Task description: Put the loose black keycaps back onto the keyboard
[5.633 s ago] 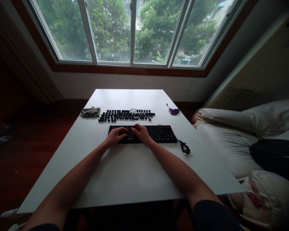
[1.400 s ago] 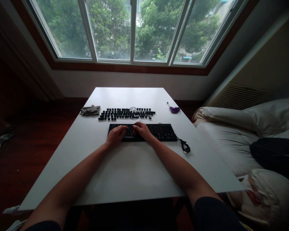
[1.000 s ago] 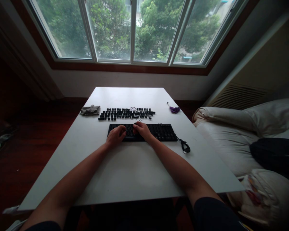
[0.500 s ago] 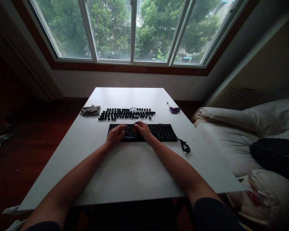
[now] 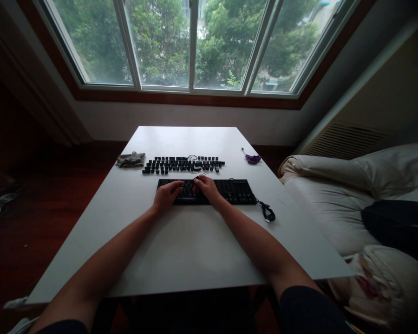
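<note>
A black keyboard (image 5: pixel 231 191) lies crosswise on the white table, with part of its key area bare of caps. My left hand (image 5: pixel 166 194) rests over its left end, fingers bent and the thumb a little apart from them, holding nothing I can see. Over the middle of the board, my right hand (image 5: pixel 206 186) is closed, thumb against fingers, on a small dark piece; a thin wire shows behind the fingertips. The piece is mostly hidden. Beyond the board stand rows of loose black keycaps (image 5: pixel 172 163), with thin curved wires among them.
A grey cloth (image 5: pixel 131 159) lies at the table's left edge. Near the right edge is a purple brush-like item (image 5: pixel 252 159) with a pale handle. The keyboard's bundled cable (image 5: pixel 268 213) rests right of the board. Beside the white table (image 5: pixel 181 250) stands a pale sofa (image 5: pixel 316 204).
My left hand has shifted very slightly, its thumb and fingers moving a little over the keyboard. My right hand, the keyboard and the keycaps look the same.
</note>
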Demonstrator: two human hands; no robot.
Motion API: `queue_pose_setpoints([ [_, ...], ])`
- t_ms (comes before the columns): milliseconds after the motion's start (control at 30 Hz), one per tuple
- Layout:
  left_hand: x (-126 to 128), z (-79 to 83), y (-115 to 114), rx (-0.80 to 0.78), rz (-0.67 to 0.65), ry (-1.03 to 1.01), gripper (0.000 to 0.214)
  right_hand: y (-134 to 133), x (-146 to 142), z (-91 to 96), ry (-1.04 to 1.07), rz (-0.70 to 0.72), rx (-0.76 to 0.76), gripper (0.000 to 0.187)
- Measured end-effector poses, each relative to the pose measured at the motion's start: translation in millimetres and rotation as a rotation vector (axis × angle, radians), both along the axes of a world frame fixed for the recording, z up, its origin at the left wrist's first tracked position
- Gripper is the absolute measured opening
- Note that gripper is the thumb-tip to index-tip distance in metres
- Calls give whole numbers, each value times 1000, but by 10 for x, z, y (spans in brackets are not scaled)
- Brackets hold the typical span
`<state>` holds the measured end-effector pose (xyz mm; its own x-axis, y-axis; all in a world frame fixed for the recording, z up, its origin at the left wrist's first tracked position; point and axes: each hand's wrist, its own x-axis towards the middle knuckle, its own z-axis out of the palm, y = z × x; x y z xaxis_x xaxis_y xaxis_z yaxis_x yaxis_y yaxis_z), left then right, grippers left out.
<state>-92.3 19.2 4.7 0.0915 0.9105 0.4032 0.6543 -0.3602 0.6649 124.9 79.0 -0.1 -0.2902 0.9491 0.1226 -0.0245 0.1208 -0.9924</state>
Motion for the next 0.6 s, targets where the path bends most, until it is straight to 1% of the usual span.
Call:
queue_pose_setpoints([
  [200,6,30,-19,-28,-18,-18,34,-4,0,21,3,-6,-12,36],
  [333,8,17,-10,-32,-34,-25,33,-4,-7,16,17,0,-8,35],
  [467,6,-9,-1,-27,-17,8,33,-7,-12,17,26,-8,-23,36],
  [600,7,13,-6,-41,7,22,33,-10,-11,20,21,-15,-30,36],
])
